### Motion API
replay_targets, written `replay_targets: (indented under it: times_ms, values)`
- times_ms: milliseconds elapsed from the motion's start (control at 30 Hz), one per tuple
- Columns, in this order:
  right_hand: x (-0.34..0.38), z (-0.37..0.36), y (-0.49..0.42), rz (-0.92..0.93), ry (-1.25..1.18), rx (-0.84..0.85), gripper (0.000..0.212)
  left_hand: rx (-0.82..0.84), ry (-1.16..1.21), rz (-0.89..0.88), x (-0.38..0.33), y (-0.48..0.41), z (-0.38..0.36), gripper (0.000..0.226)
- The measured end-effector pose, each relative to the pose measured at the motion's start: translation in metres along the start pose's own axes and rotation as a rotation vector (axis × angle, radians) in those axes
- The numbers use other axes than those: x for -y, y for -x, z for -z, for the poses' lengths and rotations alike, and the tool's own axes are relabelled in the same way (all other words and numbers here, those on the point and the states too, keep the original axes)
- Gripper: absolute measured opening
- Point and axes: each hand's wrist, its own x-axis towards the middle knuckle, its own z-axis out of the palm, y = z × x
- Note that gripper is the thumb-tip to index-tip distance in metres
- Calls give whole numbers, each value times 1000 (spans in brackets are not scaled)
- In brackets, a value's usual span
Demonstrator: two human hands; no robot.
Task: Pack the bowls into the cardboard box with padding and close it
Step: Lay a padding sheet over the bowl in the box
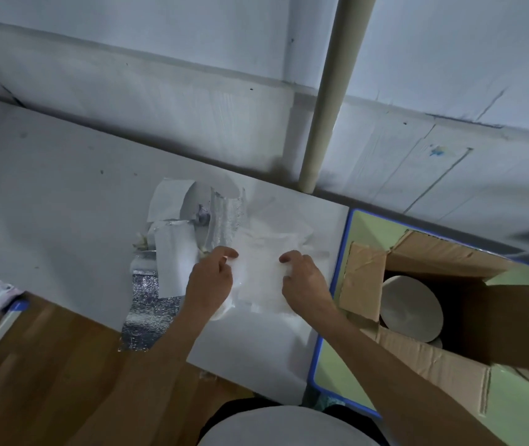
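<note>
Two edges of the sheet [261, 249] are held rn, so we reckon we're prepping the next padding layer. Our left hand [211, 278] pinches the left edge w/ index and thumb. Our right hand [305, 278] has its fingers curled onto the right edge; looks like a grip tbh, bit blurry tho. The sheet lies flat on the white tabletop [63, 188], just beside the foil scraps [147, 317]. The box [424, 355] sits open to our right w/ one bowl [412, 305] inside, maybe another rim peeking out under it.

Tips imo: lift both edges together so the thin sheet doesn't tear or fold on itself. Carry it high over the flap [364, 278], which stands up btw us and the opening and could snag it. Then drape it centred on the bowl so the rim's covered before the next one goes in.
</note>
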Motion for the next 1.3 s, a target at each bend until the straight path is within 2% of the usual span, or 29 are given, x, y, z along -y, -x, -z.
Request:
replay_targets:
  times_ms: [100,167,333,567,800,933,1067,1200,1300]
  values:
    - [8,20,9,69,-69,-67,38,-80,31,-39,-20,-2,6,13]
    - [7,36,18,121,-111,-119,40,-80,64,-96,-34,-1,7,7]
    - [-10,82,32,69,-162,-216,46,13,112,-241,-73,6,-5,26]
    - [-73,134,81,-115,-219,-368,37,216,120,-477,-137,36,-39,27]
    - [-132,156,116,-272,-122,-425,43,379,-115,-645,-178,58,-102,38]
    - [-158,159,121,-318,-18,-405,47,293,-361,-800,-190,62,-134,34]
    - [-170,158,115,-367,95,-287,47,283,-731,-880,-199,65,-153,27]
    - [-169,157,105,-318,217,-171,29,367,-952,-854,-203,67,-166,54]
    - [-167,154,96,-303,318,-64,29,411,-1038,-852,-204,67,-171,49]
